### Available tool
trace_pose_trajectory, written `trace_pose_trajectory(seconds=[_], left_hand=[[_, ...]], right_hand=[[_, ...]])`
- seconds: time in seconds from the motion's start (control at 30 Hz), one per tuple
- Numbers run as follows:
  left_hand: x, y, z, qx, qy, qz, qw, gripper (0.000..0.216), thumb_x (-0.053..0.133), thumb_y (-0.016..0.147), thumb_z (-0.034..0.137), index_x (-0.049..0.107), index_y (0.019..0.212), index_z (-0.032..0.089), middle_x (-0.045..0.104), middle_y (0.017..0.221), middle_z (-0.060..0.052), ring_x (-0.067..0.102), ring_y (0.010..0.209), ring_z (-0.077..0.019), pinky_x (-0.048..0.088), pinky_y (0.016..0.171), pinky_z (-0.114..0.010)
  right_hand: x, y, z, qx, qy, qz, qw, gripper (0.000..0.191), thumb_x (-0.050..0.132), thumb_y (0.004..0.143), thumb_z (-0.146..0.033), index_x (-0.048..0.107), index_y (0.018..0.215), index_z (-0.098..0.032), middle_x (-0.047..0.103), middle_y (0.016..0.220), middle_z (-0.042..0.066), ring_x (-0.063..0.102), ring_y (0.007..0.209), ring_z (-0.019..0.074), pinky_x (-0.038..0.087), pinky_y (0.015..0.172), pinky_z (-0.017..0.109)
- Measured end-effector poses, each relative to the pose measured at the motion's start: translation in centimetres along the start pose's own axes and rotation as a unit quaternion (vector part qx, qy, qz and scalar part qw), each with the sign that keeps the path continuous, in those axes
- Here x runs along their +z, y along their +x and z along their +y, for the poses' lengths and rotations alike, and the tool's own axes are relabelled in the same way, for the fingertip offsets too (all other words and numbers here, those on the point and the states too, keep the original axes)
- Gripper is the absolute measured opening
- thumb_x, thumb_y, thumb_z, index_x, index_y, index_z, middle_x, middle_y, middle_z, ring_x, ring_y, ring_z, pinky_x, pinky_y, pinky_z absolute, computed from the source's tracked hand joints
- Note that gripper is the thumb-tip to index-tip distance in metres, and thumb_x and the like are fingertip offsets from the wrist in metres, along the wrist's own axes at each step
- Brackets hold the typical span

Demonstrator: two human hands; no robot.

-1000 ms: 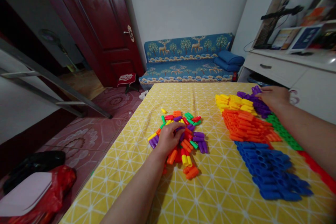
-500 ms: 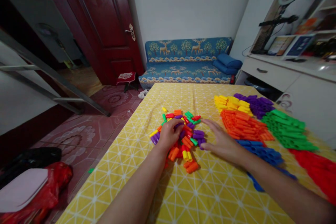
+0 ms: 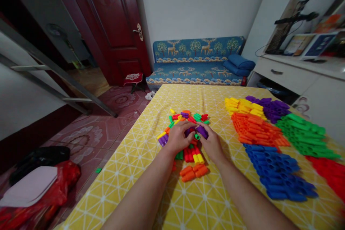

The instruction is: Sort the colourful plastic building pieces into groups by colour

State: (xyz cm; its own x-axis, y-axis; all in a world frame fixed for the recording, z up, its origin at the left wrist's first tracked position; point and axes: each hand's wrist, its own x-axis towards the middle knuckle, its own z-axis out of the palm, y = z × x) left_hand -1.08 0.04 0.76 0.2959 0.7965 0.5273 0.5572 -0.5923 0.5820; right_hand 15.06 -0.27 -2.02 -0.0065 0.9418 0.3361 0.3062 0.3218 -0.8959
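Note:
A mixed heap of short bullet-shaped plastic tubes lies on the yellow patterned tablecloth [image 3: 129,179]. Both hands work in its middle. My left hand [image 3: 178,137] curls into the heap, thumb toward the fingers; what it holds is hidden. Facing it, my right hand [image 3: 213,144] has fingers and thumb closed around purple tubes [image 3: 202,132]. A green tube [image 3: 197,136] shows between the hands. Nearer me lie red tubes with yellow ones [image 3: 198,158] and a small orange group [image 3: 194,172]. Purple tubes [image 3: 163,139] rest left of my left hand.
Colour-sorted piles stand to the right: yellow [image 3: 244,107], purple [image 3: 269,107], orange [image 3: 254,129], green [image 3: 304,134], blue [image 3: 280,172] and red [image 3: 329,176]. A blue sofa [image 3: 194,66] is beyond the table. A green tube [image 3: 98,170] lies on the floor.
My right hand has moved left from beside the heap into it and closed on purple tubes. My left hand stays in the heap. The view has shifted slightly, uncovering the blue pile.

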Motion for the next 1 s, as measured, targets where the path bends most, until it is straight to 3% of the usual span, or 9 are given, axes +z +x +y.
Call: trace_pose_trajectory(seconds=[0.1,0.17,0.27,0.37,0.47,0.6,0.7,0.8,1.0], left_hand=[[0.0,0.0,0.1,0.013,0.017,-0.022,1.0,0.039,0.06,0.078,0.015,0.068,0.115,0.022,0.07,0.112,-0.006,0.063,0.103,-0.0217,0.05,0.093,-0.034],[0.1,0.0,0.1,0.015,0.03,-0.034,0.999,0.043,0.06,0.075,0.014,0.067,0.117,0.022,0.071,0.111,-0.006,0.064,0.101,-0.0223,0.05,0.092,-0.035],[0.1,-0.1,0.0,0.019,0.04,-0.046,0.998,0.044,0.061,0.073,0.014,0.067,0.117,0.021,0.071,0.109,-0.006,0.065,0.099,-0.0224,0.05,0.091,-0.035],[0.2,-0.1,0.0,0.018,0.043,-0.048,0.998,0.04,0.061,0.074,0.015,0.069,0.113,0.02,0.072,0.107,-0.007,0.066,0.097,-0.0222,0.051,0.089,-0.034],[0.2,0.0,0.1,0.015,0.043,-0.048,0.998,0.041,0.062,0.077,0.018,0.067,0.118,0.021,0.072,0.105,-0.007,0.067,0.095,-0.022,0.051,0.088,-0.034],[0.1,0.0,0.2,0.008,0.046,-0.046,0.998,0.04,0.064,0.081,0.024,0.066,0.12,0.022,0.073,0.105,-0.007,0.067,0.095,-0.0225,0.051,0.087,-0.034],[0.1,0.1,0.2,0.004,0.037,-0.047,0.998,0.037,0.065,0.084,0.033,0.066,0.12,0.023,0.073,0.105,-0.007,0.068,0.095,-0.0228,0.051,0.085,-0.034],[0.1,0.1,0.1,0.0,0.028,-0.037,0.999,0.04,0.065,0.085,0.039,0.065,0.121,0.022,0.073,0.106,-0.008,0.068,0.096,-0.0237,0.051,0.085,-0.035],[0.4,0.1,-0.4,-0.029,0.004,-0.003,1.0,0.027,0.066,0.083,0.025,0.068,0.11,0.02,0.074,0.105,-0.007,0.068,0.095,-0.0236,0.052,0.085,-0.035]], right_hand=[[-0.4,0.0,0.0,0.032,0.042,0.026,0.998,0.041,0.059,0.082,-0.038,0.058,0.121,-0.025,0.066,0.118,0.006,0.064,0.104,0.0243,0.052,0.09,0.04],[-0.5,0.0,-0.1,0.069,0.066,0.037,0.995,0.043,0.059,0.082,-0.047,0.057,0.117,-0.023,0.069,0.097,0.006,0.066,0.083,0.0227,0.054,0.073,0.036],[-0.5,-0.1,-0.5,0.105,0.102,0.032,0.989,0.036,0.055,0.085,-0.054,0.058,0.104,-0.023,0.06,0.065,-0.001,0.058,0.057,0.018,0.048,0.055,0.03],[-0.6,-0.1,-0.8,0.116,0.136,0.031,0.983,0.035,0.055,0.084,-0.055,0.059,0.099,-0.024,0.058,0.063,-0.002,0.054,0.054,0.0161,0.045,0.051,0.027],[-0.7,0.0,-0.7,0.116,0.167,0.026,0.979,0.044,0.062,0.081,-0.053,0.059,0.114,-0.025,0.068,0.089,0.002,0.062,0.066,0.0169,0.05,0.057,0.028],[-0.8,0.1,-0.1,0.088,0.204,0.015,0.975,0.05,0.055,0.086,-0.052,0.054,0.13,-0.027,0.062,0.127,0.006,0.066,0.096,0.0218,0.056,0.074,0.034],[-0.9,0.1,-0.1,0.067,0.213,-0.002,0.975,0.05,0.054,0.088,-0.05,0.055,0.132,-0.027,0.061,0.131,0.006,0.061,0.115,0.0254,0.055,0.089,0.039],[-0.9,-0.1,-0.6,0.036,0.196,-0.029,0.98,0.05,0.054,0.089,-0.048,0.054,0.135,-0.029,0.058,0.135,0.005,0.055,0.125,0.0243,0.046,0.106,0.042],[-0.5,-0.6,-1.4,-0.016,0.161,-0.093,0.982,0.047,0.055,0.09,-0.045,0.055,0.135,-0.032,0.048,0.146,0.0,0.04,0.139,0.0227,0.031,0.118,0.043]])
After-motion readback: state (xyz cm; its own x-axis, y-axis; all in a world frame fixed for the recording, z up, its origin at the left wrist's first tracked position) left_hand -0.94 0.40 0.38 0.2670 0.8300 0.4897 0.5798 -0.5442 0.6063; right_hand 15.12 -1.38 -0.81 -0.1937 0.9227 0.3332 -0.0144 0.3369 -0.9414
